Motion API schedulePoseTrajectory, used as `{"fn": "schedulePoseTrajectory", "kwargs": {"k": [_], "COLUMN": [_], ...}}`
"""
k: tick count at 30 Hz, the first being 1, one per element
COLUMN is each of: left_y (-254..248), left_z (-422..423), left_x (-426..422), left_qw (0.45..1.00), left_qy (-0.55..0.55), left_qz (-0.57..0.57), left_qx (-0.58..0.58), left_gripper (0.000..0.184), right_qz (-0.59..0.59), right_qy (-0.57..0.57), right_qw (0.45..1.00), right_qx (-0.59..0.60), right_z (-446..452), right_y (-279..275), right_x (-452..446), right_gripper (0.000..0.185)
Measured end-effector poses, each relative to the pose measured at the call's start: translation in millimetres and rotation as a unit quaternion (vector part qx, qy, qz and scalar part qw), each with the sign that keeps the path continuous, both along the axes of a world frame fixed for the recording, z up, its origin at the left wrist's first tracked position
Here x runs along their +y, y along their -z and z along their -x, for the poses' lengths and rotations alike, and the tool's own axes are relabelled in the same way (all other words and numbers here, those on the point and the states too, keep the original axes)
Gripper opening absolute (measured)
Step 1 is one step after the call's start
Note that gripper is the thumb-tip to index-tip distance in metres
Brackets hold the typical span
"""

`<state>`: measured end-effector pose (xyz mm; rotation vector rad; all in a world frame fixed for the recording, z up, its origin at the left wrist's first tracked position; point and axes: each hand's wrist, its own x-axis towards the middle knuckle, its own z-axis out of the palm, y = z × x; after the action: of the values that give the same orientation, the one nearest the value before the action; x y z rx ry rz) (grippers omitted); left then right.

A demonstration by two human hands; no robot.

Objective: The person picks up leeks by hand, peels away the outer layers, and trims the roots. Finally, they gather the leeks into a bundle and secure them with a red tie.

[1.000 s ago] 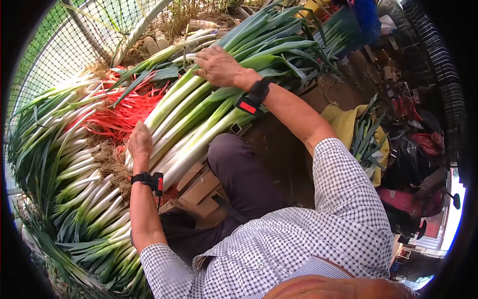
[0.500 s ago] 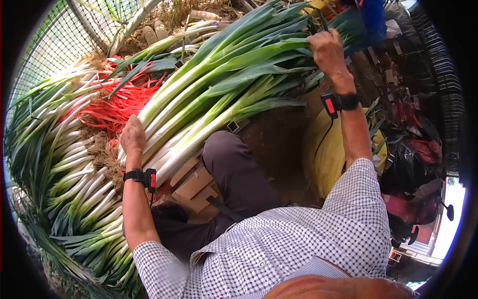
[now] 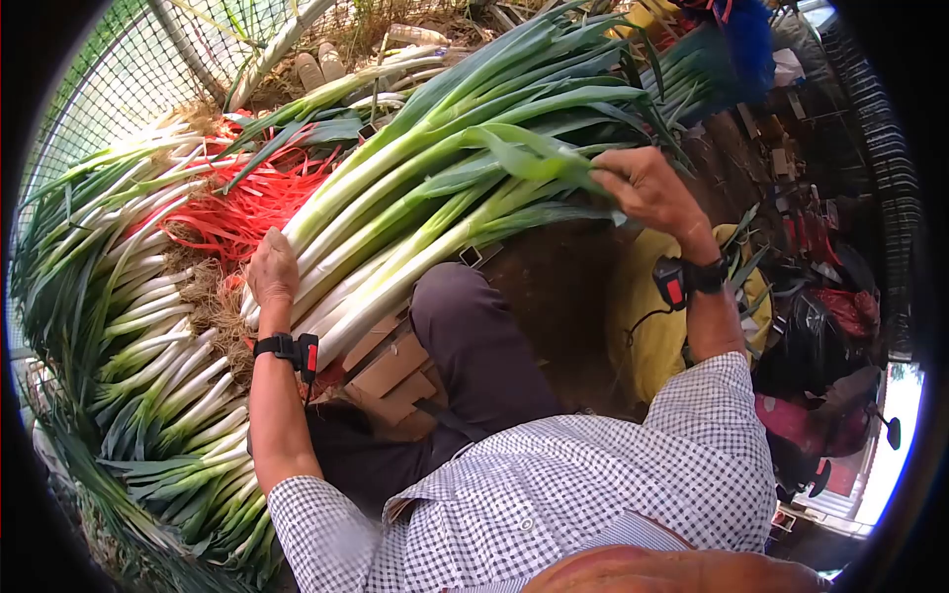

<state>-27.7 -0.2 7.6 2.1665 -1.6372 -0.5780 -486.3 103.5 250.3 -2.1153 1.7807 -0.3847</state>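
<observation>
A thick bundle of leeks (image 3: 395, 188) lies slantwise in front of me, white root ends at the lower left and green leaves at the upper right. My left hand (image 3: 272, 269) is closed on the white stems near the roots; its fingertips are partly hidden. At the leafy end, my right hand (image 3: 641, 188) pinches a leek leaf (image 3: 529, 155), which bends up and away from the bundle and is slightly blurred. Both wrists wear black straps with small red-marked devices.
Many more leeks (image 3: 148, 346) are piled along the left, roots inward. Red plastic strips (image 3: 252, 203) lie behind my left hand. Flattened cardboard (image 3: 390, 371) is beside my knee. A yellow sack (image 3: 652, 341) stands at the right, and netting (image 3: 109, 89) rises behind.
My right hand has come down and toward me from the top of the leaves, drawing one leaf out with it. My left hand stays at the root end, barely shifted.
</observation>
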Motion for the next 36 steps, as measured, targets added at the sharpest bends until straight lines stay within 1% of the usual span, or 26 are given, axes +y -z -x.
{"fn": "schedulePoseTrajectory", "kwargs": {"k": [2, 3, 4, 5, 6, 8, 9, 14, 16, 17, 19, 22, 23, 24, 25, 26, 27, 28, 29, 30, 31, 32, 33, 34, 35, 36], "left_y": [-4, -7, 9, 2, 15, 23, 17, 0, 0, 1, 1, 5, 11, 18, 23, 14, 62, 63, 89, 115, 91, 73, 52, 65, 88, 75], "left_z": [1, 0, -5, -3, -11, -9, -7, -8, -10, -6, -6, -9, -11, -16, -19, -16, -41, -44, -57, -74, -63, -52, -39, -43, -64, -56], "left_x": [1, 1, -2, 0, -2, -14, -12, -2, -1, 1, -2, -4, -7, -11, -13, -8, -27, -28, -49, -60, -48, -38, -33, -40, -44, -30], "left_qw": [1.000, 0.999, 0.999, 0.999, 0.997, 0.995, 0.997, 0.997, 0.999, 0.999, 0.998, 0.999, 0.998, 0.997, 0.996, 0.996, 0.986, 0.985, 0.947, 0.962, 0.974, 0.977, 0.975, 0.957, 0.934, 0.923], "left_qy": [0.010, 0.022, 0.044, 0.041, 0.067, 0.086, 0.079, 0.061, 0.044, 0.045, 0.051, 0.045, 0.053, 0.069, 0.067, 0.067, 0.133, 0.150, 0.238, 0.203, 0.167, 0.132, 0.089, 0.132, 0.164, 0.160], "left_qz": [-0.018, -0.024, 0.020, 0.007, 0.014, 0.012, -0.002, -0.026, -0.010, -0.005, -0.038, -0.024, -0.022, -0.029, -0.020, -0.013, 0.075, 0.083, 0.185, 0.147, 0.109, 0.065, 0.025, 0.067, 0.103, 0.147], "left_qx": [-0.008, -0.015, -0.016, -0.007, -0.033, -0.041, -0.027, -0.035, -0.017, -0.006, -0.015, -0.018, -0.024, -0.036, -0.051, -0.049, -0.067, -0.020, -0.113, -0.107, -0.103, -0.152, -0.205, -0.249, -0.302, -0.316], "left_gripper": [0.066, 0.066, 0.067, 0.067, 0.067, 0.067, 0.067, 0.067, 0.067, 0.067, 0.068, 0.070, 0.070, 0.072, 0.072, 0.067, 0.063, 0.061, 0.064, 0.063, 0.063, 0.060, 0.058, 0.056, 0.054, 0.052], "right_qz": [-0.051, 0.006, 0.012, 0.032, 0.010, 0.052, 0.047, -0.024, -0.027, -0.036, 0.085, 0.202, 0.209, 0.232, 0.309, 0.319, 0.392, 0.462, 0.479, 0.493, 0.506, 0.498, 0.480, 0.389, 0.378, 0.297], "right_qy": [-0.061, -0.136, -0.155, -0.201, -0.219, -0.268, -0.287, -0.358, -0.293, -0.258, -0.162, -0.055, -0.013, 0.016, 0.128, 0.130, 0.145, 0.154, 0.196, 0.237, 0.276, 0.306, 0.378, 0.426, 0.440, 0.471], "right_qw": [0.990, 0.984, 0.985, 0.973, 0.973, 0.958, 0.947, 0.913, 0.906, 0.915, 0.954, 0.973, 0.971, 0.963, 0.939, 0.936, 0.908, 0.872, 0.854, 0.836, 0.816, 0.811, 0.780, 0.772, 0.772, 0.803], "right_qx": [-0.114, -0.111, -0.074, -0.109, -0.077, -0.090, -0.141, -0.195, -0.304, -0.308, -0.238, -0.097, -0.112, -0.138, -0.083, -0.076, -0.017, 0.049, 0.053, 0.049, 0.035, 0.023, 0.135, 0.266, 0.260, 0.212], "right_z": [-54, -76, -105, -130, -161, -211, -229, -250, -219, -195, -134, -32, 8, 37, 103, 114, 131, 152, 182, 215, 244, 260, 273, 317, 305, 326], "right_y": [12, 44, 59, 82, 89, 111, 114, 93, 82, 67, 42, -16, -36, -65, -81, -121, -146, -166, -178, -179, -172, -159, -133, -104, -61, -11], "right_x": [22, 24, 24, 20, 14, 1, -2, 11, 18, 19, 24, 39, 47, 59, 76, 96, 121, 147, 173, 200, 229, 259, 279, 314, 327, 349], "right_gripper": [0.016, 0.015, 0.017, 0.015, 0.017, 0.017, 0.017, 0.014, 0.013, 0.009, 0.013, 0.013, 0.015, 0.016, 0.017, 0.021, 0.018, 0.017, 0.020, 0.023, 0.026, 0.020, 0.026, 0.029, 0.030, 0.032]}}
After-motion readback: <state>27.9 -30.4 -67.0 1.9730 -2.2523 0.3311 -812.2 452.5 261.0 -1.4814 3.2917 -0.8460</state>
